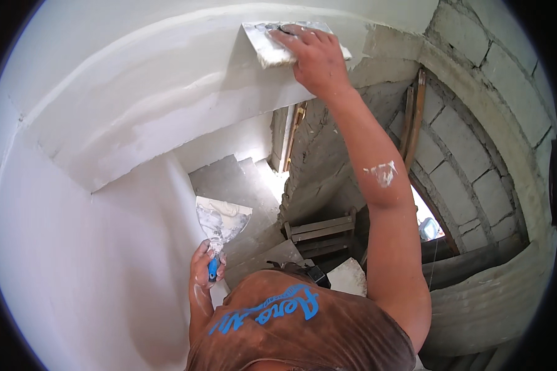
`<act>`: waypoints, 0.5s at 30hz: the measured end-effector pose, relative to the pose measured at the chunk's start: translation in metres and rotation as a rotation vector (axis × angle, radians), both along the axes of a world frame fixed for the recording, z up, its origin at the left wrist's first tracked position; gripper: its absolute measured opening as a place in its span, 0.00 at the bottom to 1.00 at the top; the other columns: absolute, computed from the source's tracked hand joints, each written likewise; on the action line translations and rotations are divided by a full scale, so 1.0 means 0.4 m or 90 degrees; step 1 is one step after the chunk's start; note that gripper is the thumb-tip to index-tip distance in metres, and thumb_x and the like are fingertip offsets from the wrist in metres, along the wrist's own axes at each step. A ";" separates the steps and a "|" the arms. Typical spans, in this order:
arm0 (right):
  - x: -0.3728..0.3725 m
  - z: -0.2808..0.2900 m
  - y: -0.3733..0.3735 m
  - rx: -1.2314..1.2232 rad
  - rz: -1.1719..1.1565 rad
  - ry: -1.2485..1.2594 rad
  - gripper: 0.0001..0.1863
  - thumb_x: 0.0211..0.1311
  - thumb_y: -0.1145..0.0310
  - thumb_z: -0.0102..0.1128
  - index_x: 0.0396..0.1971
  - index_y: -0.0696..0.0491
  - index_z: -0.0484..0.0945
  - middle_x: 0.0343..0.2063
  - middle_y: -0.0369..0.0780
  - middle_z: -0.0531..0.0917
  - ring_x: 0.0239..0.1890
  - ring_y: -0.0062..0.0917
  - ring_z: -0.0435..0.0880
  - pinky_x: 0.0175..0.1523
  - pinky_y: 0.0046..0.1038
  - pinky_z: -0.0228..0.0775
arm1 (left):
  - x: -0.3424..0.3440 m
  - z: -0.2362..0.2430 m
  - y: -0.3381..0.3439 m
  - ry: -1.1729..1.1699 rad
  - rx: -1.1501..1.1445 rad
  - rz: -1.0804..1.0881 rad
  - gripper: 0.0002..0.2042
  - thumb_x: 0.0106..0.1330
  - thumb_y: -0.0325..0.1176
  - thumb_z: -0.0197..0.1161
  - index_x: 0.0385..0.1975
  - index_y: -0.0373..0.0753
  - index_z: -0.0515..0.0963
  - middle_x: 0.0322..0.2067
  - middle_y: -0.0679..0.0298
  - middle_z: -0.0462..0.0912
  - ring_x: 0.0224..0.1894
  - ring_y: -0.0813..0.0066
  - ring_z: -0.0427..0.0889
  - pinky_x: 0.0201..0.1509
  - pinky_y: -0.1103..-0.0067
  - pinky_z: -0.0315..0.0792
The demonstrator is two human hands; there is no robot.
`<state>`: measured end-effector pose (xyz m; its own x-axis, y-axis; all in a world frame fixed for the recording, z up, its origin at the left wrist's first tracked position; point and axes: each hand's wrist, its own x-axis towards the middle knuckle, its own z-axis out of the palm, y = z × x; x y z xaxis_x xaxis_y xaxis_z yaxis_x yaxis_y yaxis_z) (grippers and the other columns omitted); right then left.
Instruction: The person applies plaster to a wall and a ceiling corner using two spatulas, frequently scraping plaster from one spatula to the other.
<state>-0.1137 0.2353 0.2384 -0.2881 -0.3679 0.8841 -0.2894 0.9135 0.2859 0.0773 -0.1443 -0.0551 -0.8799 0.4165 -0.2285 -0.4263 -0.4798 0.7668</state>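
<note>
My right hand point(319, 62) grips a wide, flat metal spreading blade point(260, 43) loaded with white paste, held against the pale curved band of plastered wall point(167, 80) at the upper middle. Streaks of wet-looking filler run along that band, and white smears mark my right forearm. Lower left, my left hand point(207, 266) is closed round the blue handle point(213, 267) of a putty knife, its broad blade point(223, 216) upright and covered in paste, over the steps.
Grey steps point(229, 179) descend below, beside a smooth white wall point(105, 253) at left. Right of them are rough concrete point(315, 167), a bare block wall point(476, 173) with upright timbers point(418, 117), and a wooden frame point(322, 229) lower down.
</note>
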 end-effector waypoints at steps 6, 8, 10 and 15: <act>0.078 -0.291 0.011 -0.048 -0.008 -0.191 0.37 0.42 0.80 0.61 0.58 0.36 0.75 0.56 0.37 0.77 0.56 0.36 0.74 0.58 0.38 0.63 | -0.004 -0.004 0.013 -0.004 0.020 0.029 0.13 0.69 0.32 0.49 0.51 0.38 0.66 0.24 0.55 0.75 0.12 0.73 0.68 0.10 0.81 0.60; 0.138 -0.394 0.019 -0.052 0.010 -0.259 0.38 0.42 0.79 0.61 0.59 0.35 0.75 0.56 0.38 0.77 0.56 0.37 0.73 0.59 0.38 0.62 | -0.011 0.000 0.028 -0.009 0.024 0.021 0.13 0.69 0.32 0.49 0.51 0.38 0.66 0.24 0.55 0.75 0.12 0.74 0.68 0.10 0.81 0.61; 0.180 -0.451 0.035 -0.138 0.092 -0.418 0.34 0.46 0.80 0.61 0.58 0.41 0.75 0.53 0.37 0.79 0.55 0.34 0.76 0.58 0.35 0.65 | -0.050 0.003 0.051 -0.010 0.031 -0.034 0.14 0.69 0.33 0.50 0.52 0.38 0.66 0.24 0.54 0.75 0.12 0.75 0.68 0.09 0.82 0.60; 0.322 -0.457 0.049 -0.820 0.627 -0.634 0.28 0.52 0.82 0.59 0.56 0.55 0.73 0.48 0.36 0.80 0.52 0.26 0.77 0.55 0.28 0.68 | -0.128 0.041 0.135 -0.046 0.053 -0.117 0.14 0.69 0.35 0.52 0.51 0.38 0.67 0.25 0.55 0.75 0.12 0.78 0.66 0.09 0.83 0.59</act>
